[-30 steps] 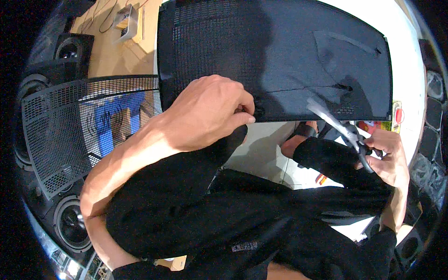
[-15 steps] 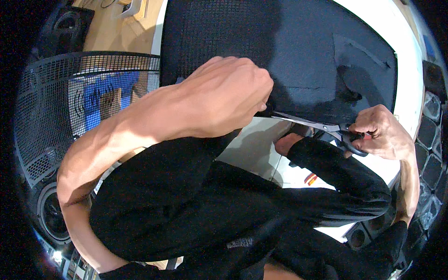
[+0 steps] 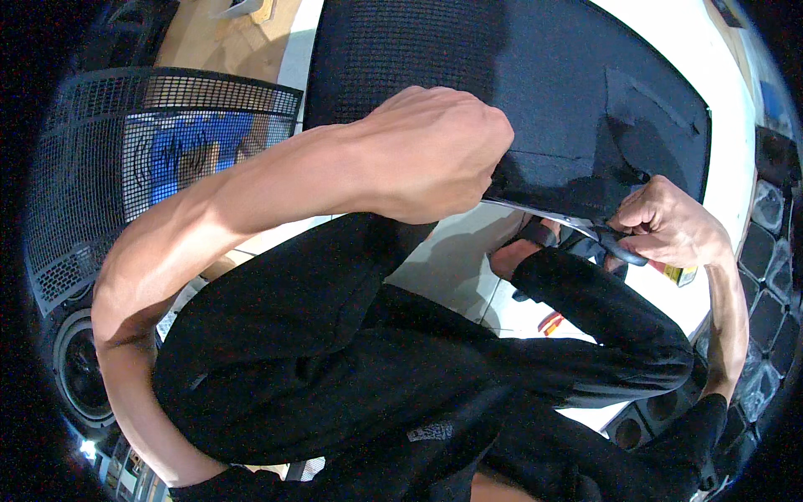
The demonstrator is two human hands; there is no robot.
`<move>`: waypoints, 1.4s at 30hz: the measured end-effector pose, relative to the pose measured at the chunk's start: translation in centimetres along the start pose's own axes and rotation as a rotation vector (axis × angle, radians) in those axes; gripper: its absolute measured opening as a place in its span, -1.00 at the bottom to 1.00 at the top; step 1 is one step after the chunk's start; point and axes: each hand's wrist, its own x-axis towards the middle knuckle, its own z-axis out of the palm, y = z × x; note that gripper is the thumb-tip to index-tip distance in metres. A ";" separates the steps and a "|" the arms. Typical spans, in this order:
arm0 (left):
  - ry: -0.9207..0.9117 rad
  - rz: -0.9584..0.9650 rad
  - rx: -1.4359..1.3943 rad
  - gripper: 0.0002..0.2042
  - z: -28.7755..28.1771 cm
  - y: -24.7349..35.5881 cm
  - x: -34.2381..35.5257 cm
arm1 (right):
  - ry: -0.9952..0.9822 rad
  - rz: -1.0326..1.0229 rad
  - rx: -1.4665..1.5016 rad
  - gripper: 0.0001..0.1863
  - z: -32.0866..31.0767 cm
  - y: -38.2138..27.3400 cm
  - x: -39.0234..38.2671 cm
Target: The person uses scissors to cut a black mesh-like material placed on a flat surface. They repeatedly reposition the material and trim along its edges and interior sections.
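Note:
A large black panel covered in fabric (image 3: 552, 100) lies across the far side, with a raised flap or patch at its right part. My left hand (image 3: 443, 155) is closed at its near edge, seemingly on the black fabric; its fingertips are mostly hidden under the hand. My right hand (image 3: 669, 226) grips the dark handles of a pair of scissors (image 3: 577, 222) at the panel's near right. The scissor blades point left along the panel's near edge, toward my left hand. Whether they touch the fabric is hard to tell.
A black mesh grille (image 3: 92, 167) stands at the left, above a round speaker (image 3: 84, 368). My bent legs in black trousers (image 3: 276, 335) fill the near middle. A small red and yellow object (image 3: 550, 324) lies on the pale floor. Dark wrapped boxes (image 3: 765, 289) line the right.
My left hand has shifted slightly right and up. My right hand has moved left with the scissors, so less blade shows between the hands. The view has also shifted a little.

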 end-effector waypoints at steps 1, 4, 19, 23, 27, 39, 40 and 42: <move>0.007 0.003 0.004 -0.82 -0.1 0.0 -0.1 | 0.013 -0.013 -0.021 -0.88 0.1 -0.2 0.1; 0.025 0.035 0.017 -0.82 0.1 0.0 -0.2 | 0.179 -0.127 -0.135 -0.82 1.0 -0.6 -0.1; 0.036 0.060 0.041 -0.81 0.3 0.0 -0.1 | 0.182 -0.109 -0.308 -0.79 1.7 -1.1 0.0; 0.002 0.030 -0.002 -0.82 0.0 0.1 0.0 | 0.194 -0.173 -0.339 -0.73 1.9 -0.3 -0.1; 0.060 0.070 -0.017 -0.82 0.3 0.3 -0.1 | 0.203 -0.146 -0.343 -0.71 2.0 -0.6 -0.1; 0.057 0.098 -0.083 -0.83 0.4 0.1 0.0 | 0.193 -0.161 -0.338 -0.73 2.0 -0.2 -0.2; 0.074 0.105 -0.090 -0.84 0.5 0.0 0.0 | 0.198 -0.160 -0.337 -0.73 2.0 -0.2 -0.2; 0.092 0.107 -0.102 -0.85 0.6 -0.2 0.0 | 0.195 -0.165 -0.337 -0.74 2.0 -0.3 -0.1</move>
